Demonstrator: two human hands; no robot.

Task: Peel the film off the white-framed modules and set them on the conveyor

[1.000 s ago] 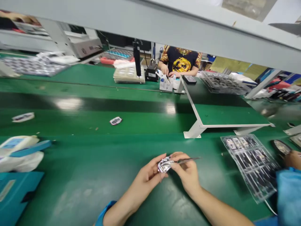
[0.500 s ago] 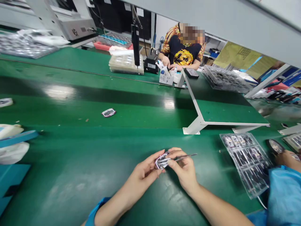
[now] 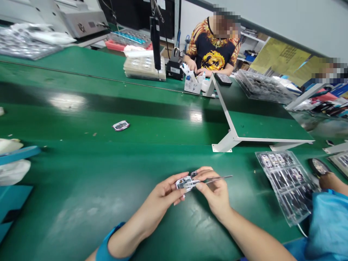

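Observation:
My left hand (image 3: 159,197) is closed on a small white-rimmed electronic housing (image 3: 180,182), holding it by its edges above the green bench. Parts inside the housing are too small to make out. In my right hand (image 3: 217,194) is a pair of metal tweezers (image 3: 224,177), pinched between thumb and fingers. The tweezers' tips reach over the housing, and the far end sticks out to the right. A small dark piece (image 3: 194,174) shows at my right fingertips; whether it is joined to the housing I cannot tell. Farther off, a similar housing (image 3: 121,125) lies on the green surface.
To the right lies a clear compartment tray (image 3: 285,185) with several parts, beside a co-worker's blue sleeve (image 3: 327,217). A white-legged stand (image 3: 227,142) rises ahead. An electric screwdriver (image 3: 155,43) hangs beyond. Blue tape (image 3: 23,155) lies left; another person (image 3: 213,47) sits opposite.
The housing has shifted slightly left and turned flatter, and my hands are a little farther apart. The dark piece now shows more clearly between them. The whole view has shifted slightly.

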